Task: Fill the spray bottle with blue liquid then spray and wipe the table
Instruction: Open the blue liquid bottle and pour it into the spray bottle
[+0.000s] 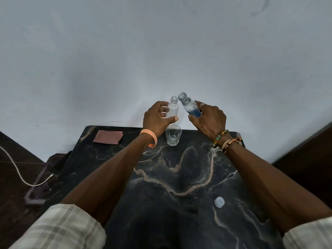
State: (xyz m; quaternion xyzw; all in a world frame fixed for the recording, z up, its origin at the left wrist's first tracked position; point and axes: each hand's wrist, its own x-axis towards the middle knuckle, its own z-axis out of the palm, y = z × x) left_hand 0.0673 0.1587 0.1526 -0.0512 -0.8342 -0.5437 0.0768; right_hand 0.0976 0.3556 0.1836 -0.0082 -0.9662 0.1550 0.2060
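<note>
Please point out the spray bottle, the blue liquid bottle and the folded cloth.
spray bottle (173, 111): head view, middle of its pale body.
blue liquid bottle (195, 113): head view, on the blue liquid.
folded cloth (108, 137): head view, middle of its top face.

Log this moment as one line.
left hand grips spray bottle, uncapped | right hand tilts blue-liquid bottle toward it | no pour visible

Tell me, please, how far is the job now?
Done: both bottles are uncapped; a pale round plastic cap lies on the dark marble table. In hand: the left hand grips the small frosted spray bottle upright, with no blue visible in it; the right hand tilts the clear bottle of blue liquid toward its neck. Left: pouring, closing, spraying, and wiping with the folded pink cloth, which lies untouched.
</note>
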